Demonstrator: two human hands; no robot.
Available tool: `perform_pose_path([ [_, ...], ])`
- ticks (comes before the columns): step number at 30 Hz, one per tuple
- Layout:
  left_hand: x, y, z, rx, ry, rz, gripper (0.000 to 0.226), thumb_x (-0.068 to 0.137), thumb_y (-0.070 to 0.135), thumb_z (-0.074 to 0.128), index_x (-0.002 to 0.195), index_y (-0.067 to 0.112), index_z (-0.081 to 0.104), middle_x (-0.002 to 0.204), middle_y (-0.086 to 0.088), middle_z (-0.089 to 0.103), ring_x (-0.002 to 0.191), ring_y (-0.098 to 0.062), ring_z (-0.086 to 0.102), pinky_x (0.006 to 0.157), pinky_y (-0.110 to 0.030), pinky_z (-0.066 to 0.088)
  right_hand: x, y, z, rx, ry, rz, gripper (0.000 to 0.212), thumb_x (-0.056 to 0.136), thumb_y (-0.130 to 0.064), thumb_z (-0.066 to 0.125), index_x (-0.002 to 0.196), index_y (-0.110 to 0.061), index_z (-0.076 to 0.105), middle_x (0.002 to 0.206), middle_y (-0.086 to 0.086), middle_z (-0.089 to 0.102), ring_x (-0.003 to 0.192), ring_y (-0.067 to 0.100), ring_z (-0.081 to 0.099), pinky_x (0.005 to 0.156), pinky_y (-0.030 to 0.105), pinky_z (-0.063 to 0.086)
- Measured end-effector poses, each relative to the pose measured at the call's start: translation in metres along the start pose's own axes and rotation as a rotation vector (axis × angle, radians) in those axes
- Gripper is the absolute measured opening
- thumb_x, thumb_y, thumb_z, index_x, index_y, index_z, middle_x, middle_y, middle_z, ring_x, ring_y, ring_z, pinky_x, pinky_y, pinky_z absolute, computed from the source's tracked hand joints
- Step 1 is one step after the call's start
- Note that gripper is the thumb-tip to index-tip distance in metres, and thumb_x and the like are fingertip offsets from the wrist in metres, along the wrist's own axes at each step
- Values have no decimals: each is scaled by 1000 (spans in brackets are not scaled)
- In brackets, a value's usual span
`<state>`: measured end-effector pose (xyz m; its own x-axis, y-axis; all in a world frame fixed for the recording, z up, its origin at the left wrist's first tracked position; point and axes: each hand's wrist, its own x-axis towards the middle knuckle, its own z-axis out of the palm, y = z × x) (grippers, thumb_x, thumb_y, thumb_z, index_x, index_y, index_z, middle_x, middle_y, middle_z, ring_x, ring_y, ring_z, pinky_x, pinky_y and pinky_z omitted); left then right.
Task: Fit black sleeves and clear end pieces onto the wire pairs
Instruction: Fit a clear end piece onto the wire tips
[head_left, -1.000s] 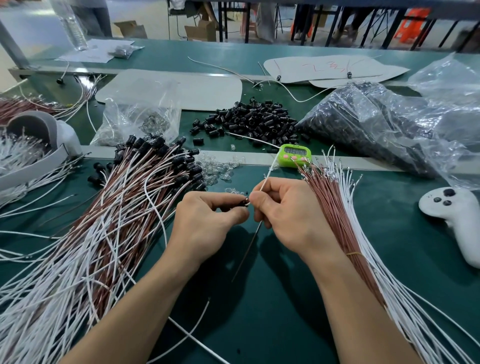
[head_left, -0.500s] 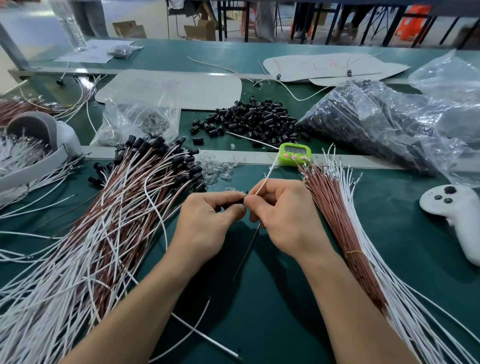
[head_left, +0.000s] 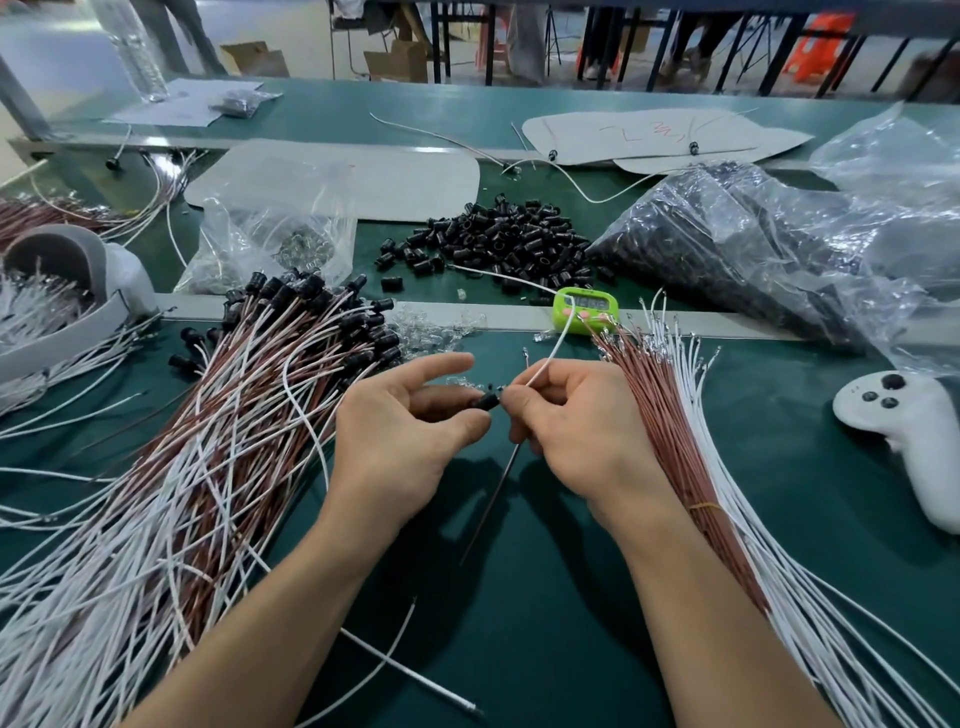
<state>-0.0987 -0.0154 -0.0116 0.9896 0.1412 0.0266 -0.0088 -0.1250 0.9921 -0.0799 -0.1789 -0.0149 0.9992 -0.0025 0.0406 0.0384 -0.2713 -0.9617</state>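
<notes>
Hands meet over the green surface (head_left: 519, 597). Left hand (head_left: 410, 441) pinches a black sleeve (head_left: 487, 401) between thumb and a curled finger, index finger straight and free. Right hand (head_left: 576, 426) has its fingers curled tight on the wire pair (head_left: 550, 353), right at the sleeve's end. Sleeved wires (head_left: 249, 415) lie left, bare wire bundle (head_left: 675, 415) right.

Green timer (head_left: 586, 310) centre; white controller (head_left: 904, 436) at right edge; clear bottle (head_left: 132, 47) far back left.

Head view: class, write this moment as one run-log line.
left hand: pinches black sleeve | right hand: grips wire pair | sleeve: between both hands
</notes>
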Motion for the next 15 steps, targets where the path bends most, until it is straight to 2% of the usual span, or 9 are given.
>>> perform_pose_path([
  [2,-1,0,1,19,8,32,32,74,-2,85,88,27,81,80,6,79,77,-8,76,71,-16,56,0,-1,0,23,-38,-4,17,88,-17,73,72,-17,72,56,3,69,45,10,52,49,26,42],
  [5,-1,1,1,21,-5,53,30,76,-6,81,75,23,82,75,4,79,71,-7,75,68,-13,54,-1,-3,-1,31,-83,-26,18,89,-17,73,71,-15,72,55,3,68,43,7,51,46,19,38],
  [11,-3,0,2,-39,-33,21,25,78,-7,78,79,17,83,74,-3,78,67,-10,72,68,-18,55,-3,-5,-3,8,-80,16,22,92,-15,74,69,-14,73,55,4,68,43,11,49,46,24,39],
  [15,2,2,2,-154,-20,-15,24,82,-8,75,81,15,82,74,-11,77,63,-14,69,62,-15,51,-2,-9,-8,212,-87,118,18,88,-11,77,72,-13,72,60,9,69,46,16,51,44,19,38],
])
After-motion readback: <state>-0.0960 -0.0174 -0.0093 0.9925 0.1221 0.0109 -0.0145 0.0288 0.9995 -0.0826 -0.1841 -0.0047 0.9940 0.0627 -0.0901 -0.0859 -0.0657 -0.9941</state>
